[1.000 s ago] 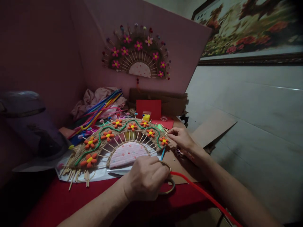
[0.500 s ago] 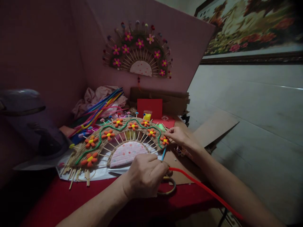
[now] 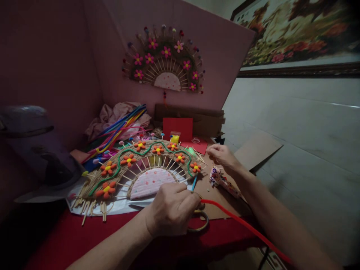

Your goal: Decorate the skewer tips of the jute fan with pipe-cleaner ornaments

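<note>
The left hand (image 3: 171,210) lies curled, knuckles up, at the near edge of the fan (image 3: 140,165), at 6 o'clock from its pink centre. Its fingers are pressed together over the end of a red pipe cleaner (image 3: 242,225), which runs from the hand toward 4 o'clock, past the right forearm and out of the frame. Just under the fingertips, at 5 o'clock from the hand, sits a ring (image 3: 200,222) on the red cloth (image 3: 84,236). A short blue stick (image 3: 194,183) pokes up at 1 o'clock from the hand, touching the fan's right end.

The right hand (image 3: 222,154) hovers at 3 o'clock from the fan, just beside its right tip, with the fingertips bunched together. Whether they pinch anything is too small to tell. At 6 o'clock from this hand a small speckled packet (image 3: 223,182) lies on brown cardboard (image 3: 253,150).

The fan lies flat on white paper (image 3: 118,206) at the middle of the table: a half circle of wooden sticks wound with twine, a green wavy line along the band, orange flowers with yellow centres on it.

At 11 o'clock from the fan lies a bundle of pipe cleaners (image 3: 120,127) against crumpled pink cloth (image 3: 112,112). At 12 o'clock stands a red card (image 3: 177,127), and above it a second fan (image 3: 164,63) with pink flowers hangs on the pink board (image 3: 222,48). A lamp (image 3: 33,150) stands at 9 o'clock. A framed picture (image 3: 298,30) hangs at 2 o'clock.
</note>
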{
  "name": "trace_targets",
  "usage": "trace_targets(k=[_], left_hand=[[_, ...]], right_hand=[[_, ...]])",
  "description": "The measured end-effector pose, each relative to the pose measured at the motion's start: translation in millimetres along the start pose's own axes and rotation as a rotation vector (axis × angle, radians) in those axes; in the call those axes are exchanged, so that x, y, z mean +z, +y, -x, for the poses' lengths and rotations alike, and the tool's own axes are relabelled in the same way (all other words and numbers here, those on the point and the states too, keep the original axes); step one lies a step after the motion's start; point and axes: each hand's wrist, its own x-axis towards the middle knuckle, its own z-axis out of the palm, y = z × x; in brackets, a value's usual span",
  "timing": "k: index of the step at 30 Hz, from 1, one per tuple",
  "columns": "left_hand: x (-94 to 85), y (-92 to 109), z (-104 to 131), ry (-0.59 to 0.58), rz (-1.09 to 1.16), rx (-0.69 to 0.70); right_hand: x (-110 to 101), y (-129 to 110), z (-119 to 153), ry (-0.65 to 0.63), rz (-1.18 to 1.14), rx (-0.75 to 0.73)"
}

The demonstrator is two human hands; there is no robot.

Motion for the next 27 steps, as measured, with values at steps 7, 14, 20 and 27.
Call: trace_targets(k=[7,14,20,27], left_hand=[[-0.4,3,-2,-0.012,-0.022,0.006],[0.6,4,-2,-0.025,-0.013,0.023],[0.6,6,-2,-0.028,-0.005,0.031],[2.9,5,2,-0.04,0.003,0.035]], right_hand=[[-34,-42,20,0.274,-0.685,-0.246],[-59,-82,51,0.491,-1.044,-0.526],[-47,-95,73,0.382,-1.045,-0.511],[-9,-72,64,-0.083,-0.855,-0.288]])
